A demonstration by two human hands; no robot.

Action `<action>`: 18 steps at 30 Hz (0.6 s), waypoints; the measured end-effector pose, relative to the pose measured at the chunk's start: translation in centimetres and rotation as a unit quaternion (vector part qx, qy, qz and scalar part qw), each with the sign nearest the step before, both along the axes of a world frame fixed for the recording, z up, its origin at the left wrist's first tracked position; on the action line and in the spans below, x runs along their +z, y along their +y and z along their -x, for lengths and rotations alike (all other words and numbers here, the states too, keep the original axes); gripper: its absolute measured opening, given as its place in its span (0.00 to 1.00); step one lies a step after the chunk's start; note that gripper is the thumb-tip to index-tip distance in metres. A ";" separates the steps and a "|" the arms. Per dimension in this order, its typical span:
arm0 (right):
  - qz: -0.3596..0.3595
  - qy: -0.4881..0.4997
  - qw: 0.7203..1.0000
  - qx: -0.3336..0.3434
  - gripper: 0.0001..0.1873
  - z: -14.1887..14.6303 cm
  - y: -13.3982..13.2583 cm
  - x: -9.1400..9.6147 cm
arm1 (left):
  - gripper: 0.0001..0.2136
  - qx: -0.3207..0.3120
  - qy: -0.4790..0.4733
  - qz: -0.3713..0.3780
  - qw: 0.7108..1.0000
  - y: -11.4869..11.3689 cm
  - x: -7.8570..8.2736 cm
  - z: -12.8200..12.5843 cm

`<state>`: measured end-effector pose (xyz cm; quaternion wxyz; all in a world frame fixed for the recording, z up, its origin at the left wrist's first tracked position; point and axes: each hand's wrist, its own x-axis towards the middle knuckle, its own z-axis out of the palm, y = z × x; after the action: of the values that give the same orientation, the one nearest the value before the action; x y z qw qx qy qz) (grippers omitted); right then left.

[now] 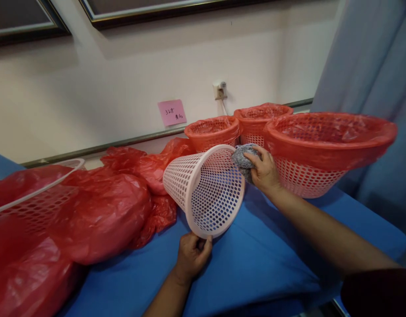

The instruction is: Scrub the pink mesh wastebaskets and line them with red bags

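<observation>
A pale pink perforated plastic wastebasket (pixel 179 176) lies tilted on its side, its round mouth facing me. My left hand (pixel 192 255) is closed on the lower edge of its rim, thumb and fingers pinching it. In my right hand (pixel 265 171) is a bunched grey cloth (pixel 244 159), pressed against the upper right of the rim. Part of the cloth is hidden by my fingers.
Behind and to the right stand lined baskets: a small one (pixel 209 140), another (pixel 252 132) and a large one (pixel 308 176). Red plastic bags (pixel 104 215) heap at left around another basket (pixel 34 193). A blue cloth (pixel 255 264) covers the table; a pink note (pixel 172 112) is on the wall.
</observation>
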<state>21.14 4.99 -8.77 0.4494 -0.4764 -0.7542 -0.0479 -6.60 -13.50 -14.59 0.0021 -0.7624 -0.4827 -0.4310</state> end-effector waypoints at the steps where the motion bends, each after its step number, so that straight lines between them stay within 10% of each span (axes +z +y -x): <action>1: 0.006 0.000 1.000 0.006 0.30 0.4 0.0 0.0 | 0.12 0.000 -0.002 0.002 1.000 0.0 0.0 0.0; 10: 0.204 -0.115 0.969 0.076 0.24 2.0 -5.0 -6.5 | 0.12 0.005 -0.016 0.030 0.999 0.0 0.1 -0.6; 18: 0.276 -0.112 0.915 0.272 0.27 4.6 -11.9 -4.8 | 0.10 -0.026 -0.039 0.048 0.998 -0.4 0.2 -0.4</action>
<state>16.50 -6.95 -13.58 0.2081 -0.3496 -0.8831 0.2337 -6.15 -13.90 -14.35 -0.0647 -0.7566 -0.4821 -0.4369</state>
